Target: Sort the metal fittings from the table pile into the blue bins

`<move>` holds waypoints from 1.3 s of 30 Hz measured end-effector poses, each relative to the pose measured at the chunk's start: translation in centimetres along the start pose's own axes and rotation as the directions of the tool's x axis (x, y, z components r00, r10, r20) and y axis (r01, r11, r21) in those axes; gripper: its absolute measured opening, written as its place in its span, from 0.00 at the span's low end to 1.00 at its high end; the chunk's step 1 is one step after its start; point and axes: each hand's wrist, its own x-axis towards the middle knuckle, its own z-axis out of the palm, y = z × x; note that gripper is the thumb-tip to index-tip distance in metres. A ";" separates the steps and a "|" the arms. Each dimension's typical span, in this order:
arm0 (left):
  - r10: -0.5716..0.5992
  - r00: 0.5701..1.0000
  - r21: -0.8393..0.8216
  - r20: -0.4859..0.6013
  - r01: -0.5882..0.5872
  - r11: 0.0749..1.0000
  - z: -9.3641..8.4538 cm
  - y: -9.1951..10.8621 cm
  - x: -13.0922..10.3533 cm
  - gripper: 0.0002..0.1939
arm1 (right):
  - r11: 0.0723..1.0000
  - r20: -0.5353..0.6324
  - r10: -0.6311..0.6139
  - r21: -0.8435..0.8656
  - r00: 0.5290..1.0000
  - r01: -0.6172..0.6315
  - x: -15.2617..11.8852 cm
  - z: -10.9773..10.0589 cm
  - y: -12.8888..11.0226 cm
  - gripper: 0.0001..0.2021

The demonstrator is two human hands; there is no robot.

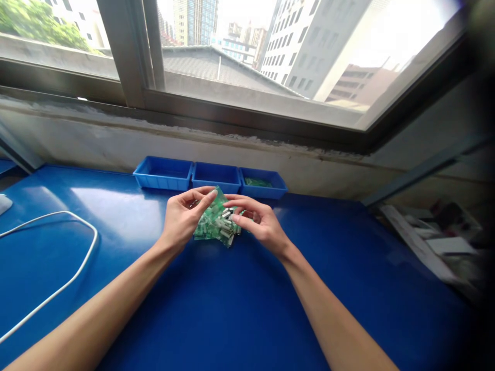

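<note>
A green see-through plastic bag (209, 226) full of small parts is held just above the blue table, in front of the bins. My left hand (189, 214) pinches its upper left edge between thumb and fingers. On the other side, my right hand (260, 219) is curled round the bag's right edge, with the index fingertip at the top and the thumb lower down by the parts. Small white and silvery metal pieces (227, 222) show at the bag's right side; I cannot tell whether they lie inside it or at its mouth.
Three blue plastic bins stand in a row against the wall: a left bin (162, 180), a middle bin (215, 183) and a right bin (266, 191) with green pieces inside. A white cable (91, 247) loops across the blue table (216, 309) at left. A window (247, 111) rises behind.
</note>
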 end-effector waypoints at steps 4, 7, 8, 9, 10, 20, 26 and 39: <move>0.019 1.000 0.050 0.019 -0.020 0.999 0.0 0.0 0.0 0.19 | 0.996 -0.023 0.067 0.060 0.998 -0.065 0.0 0.2 -0.3 0.10; 0.081 0.995 0.187 0.059 -0.091 0.978 -0.2 -0.3 0.1 0.17 | 0.992 -0.108 0.098 0.087 0.989 -0.089 0.0 0.2 -0.3 0.08; 0.122 0.990 0.267 0.074 -0.137 0.954 -0.3 -0.4 0.2 0.17 | 0.993 -0.155 0.090 0.095 0.984 -0.076 0.1 0.1 0.0 0.08; 0.175 0.980 0.358 0.098 -0.199 0.912 -0.5 -0.6 0.2 0.16 | 0.993 -0.211 0.078 0.108 0.974 -0.056 0.2 -0.1 0.3 0.08; 0.237 0.962 0.448 0.138 -0.274 0.851 -0.6 -0.7 0.3 0.15 | 0.991 -0.270 0.068 0.127 0.960 -0.034 0.3 -0.3 0.7 0.08; 0.211 0.768 0.696 0.604 -0.638 0.330 -1.1 -1.5 -0.7 0.20 | 0.925 -0.595 0.277 0.376 0.754 -0.043 1.5 -3.4 3.2 0.16; 0.203 0.753 0.675 0.626 -0.654 0.342 -1.1 -1.8 -0.5 0.18 | 0.949 -0.634 0.246 0.313 0.733 -0.047 1.5 -3.4 3.3 0.15; 0.415 0.798 0.561 0.438 -0.603 0.567 -1.3 -2.9 0.3 0.10 | 0.957 -0.560 0.229 0.278 0.797 -0.079 1.3 -2.6 3.2 0.09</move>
